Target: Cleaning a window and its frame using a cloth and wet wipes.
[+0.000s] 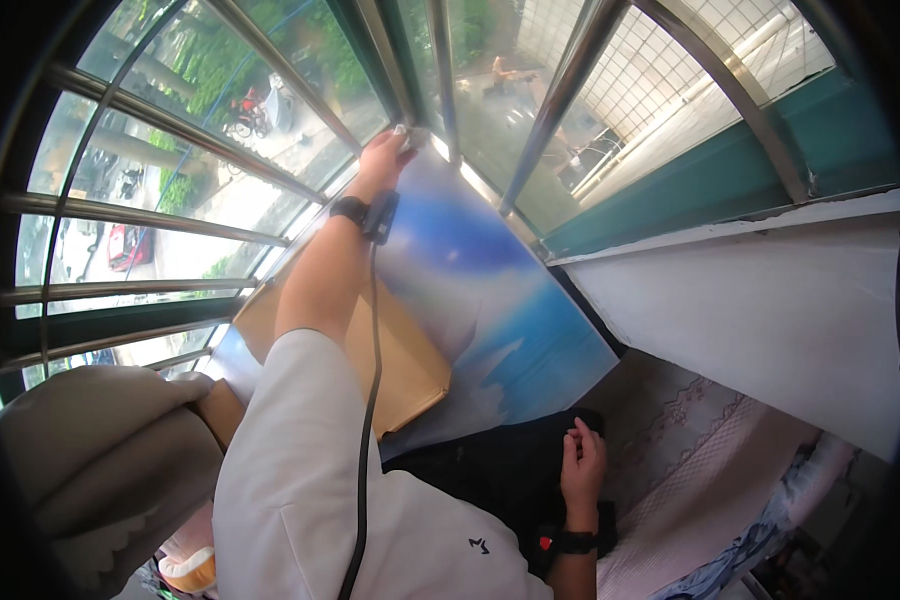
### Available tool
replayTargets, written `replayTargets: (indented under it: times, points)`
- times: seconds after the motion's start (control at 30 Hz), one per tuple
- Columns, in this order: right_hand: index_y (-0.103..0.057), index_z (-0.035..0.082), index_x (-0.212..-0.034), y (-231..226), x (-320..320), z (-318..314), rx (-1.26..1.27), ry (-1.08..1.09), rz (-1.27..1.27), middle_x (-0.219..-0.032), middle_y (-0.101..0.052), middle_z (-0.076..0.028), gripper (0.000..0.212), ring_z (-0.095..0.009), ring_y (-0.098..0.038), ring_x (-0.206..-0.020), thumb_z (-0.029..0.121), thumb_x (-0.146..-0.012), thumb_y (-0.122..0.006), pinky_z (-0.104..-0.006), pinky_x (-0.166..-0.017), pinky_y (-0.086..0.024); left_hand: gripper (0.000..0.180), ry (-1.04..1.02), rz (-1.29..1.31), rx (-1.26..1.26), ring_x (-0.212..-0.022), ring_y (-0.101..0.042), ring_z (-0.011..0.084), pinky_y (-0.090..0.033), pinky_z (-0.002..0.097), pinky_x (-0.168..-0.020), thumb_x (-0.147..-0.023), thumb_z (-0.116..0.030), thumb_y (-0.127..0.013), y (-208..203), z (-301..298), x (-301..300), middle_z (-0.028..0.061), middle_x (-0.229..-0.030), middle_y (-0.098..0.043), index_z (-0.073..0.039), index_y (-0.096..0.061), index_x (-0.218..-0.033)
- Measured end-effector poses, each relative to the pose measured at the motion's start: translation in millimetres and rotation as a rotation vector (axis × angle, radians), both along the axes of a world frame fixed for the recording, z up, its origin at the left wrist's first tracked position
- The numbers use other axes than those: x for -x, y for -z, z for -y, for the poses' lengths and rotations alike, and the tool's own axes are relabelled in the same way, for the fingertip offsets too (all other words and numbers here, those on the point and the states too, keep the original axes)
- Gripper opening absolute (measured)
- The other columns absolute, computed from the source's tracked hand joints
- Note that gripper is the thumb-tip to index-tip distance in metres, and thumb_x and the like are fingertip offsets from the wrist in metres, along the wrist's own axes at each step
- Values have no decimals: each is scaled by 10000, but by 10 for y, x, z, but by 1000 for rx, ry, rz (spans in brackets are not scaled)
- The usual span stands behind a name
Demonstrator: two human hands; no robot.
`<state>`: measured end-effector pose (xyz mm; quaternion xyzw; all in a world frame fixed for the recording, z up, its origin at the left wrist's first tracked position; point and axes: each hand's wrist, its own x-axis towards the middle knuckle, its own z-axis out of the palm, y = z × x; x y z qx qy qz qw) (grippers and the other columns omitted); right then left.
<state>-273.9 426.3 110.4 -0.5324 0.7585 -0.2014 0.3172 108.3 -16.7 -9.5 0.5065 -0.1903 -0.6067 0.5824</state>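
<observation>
Seen from the head camera, the person beside the window stretches the left arm up into the corner where the two panes meet. The left hand is closed around a small whitish wad, pinched at the fingertips; I can't make out just what the wad is. It sits at the far tip of a surface covered in a blue sky-and-cloud picture, right by the window frame. A black device is strapped to that wrist, and a black cable runs from it down over the white shirt.

Under the forearm, a flat tan cardboard piece lies on the picture.

The right hand is down low, its fingers loosely bent and half unfolded, beside the black trousers; whether it touches them I can't tell. A dark band circles that wrist.

Metal bars cross the glass, with a red vehicle parked outside. To the right, below a white ledge, spreads a pink bed cover; grey-brown cloth bulges at the lower left.
</observation>
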Motion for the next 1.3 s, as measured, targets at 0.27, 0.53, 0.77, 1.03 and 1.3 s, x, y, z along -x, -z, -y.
replayTargets:
  times: [0.27,0.53,0.77,1.03,1.3]
  points:
    - [-644,19,-1189,-50,-29,1,1,-9,-24,-950,-660,-80,294,-238,-611,-849,88,-903,-638,-353,-705,-503,78,190,107,-35,-886,-639,175,-515,322,-801,-966,-109,-588,-73,-252,68,59,-999,-671,-67,-600,-1031]
    - [-641,0,-1191,-109,-70,-34,4,-19,-61,-958,-660,-97,303,-254,-610,-863,93,-903,-640,-379,-781,-499,134,450,165,-68,-886,-649,137,-499,290,-816,-980,-205,-609,-431,-726,374,42,-989,-698,-84,-615,-1038]
    - [-638,-5,-1193,-160,-177,-13,18,-45,-42,-957,-668,-105,299,-266,-617,-881,91,-910,-633,-384,-796,-502,205,816,188,-79,-870,-646,131,-506,280,-785,-983,-267,-619,-845,-1408,733,44,-965,-694,-68,-620,-1034]
    - [-636,-7,-1194,-189,-231,-43,2,-45,-52,-968,-666,-111,298,-279,-617,-901,92,-913,-630,-394,-818,-502,234,916,322,-24,-825,-629,113,-502,276,-745,-972,-281,-638,-942,-1613,945,33,-926,-683,-51,-625,-1014]
    - [-635,-3,-1191,-148,-233,-44,34,-46,-59,-982,-668,-106,292,-282,-611,-921,89,-914,-628,-399,-839,-495,209,506,451,-112,-864,-645,128,-511,290,-756,-960,-243,-643,-364,-939,623,44,-946,-688,-54,-629,-1049]
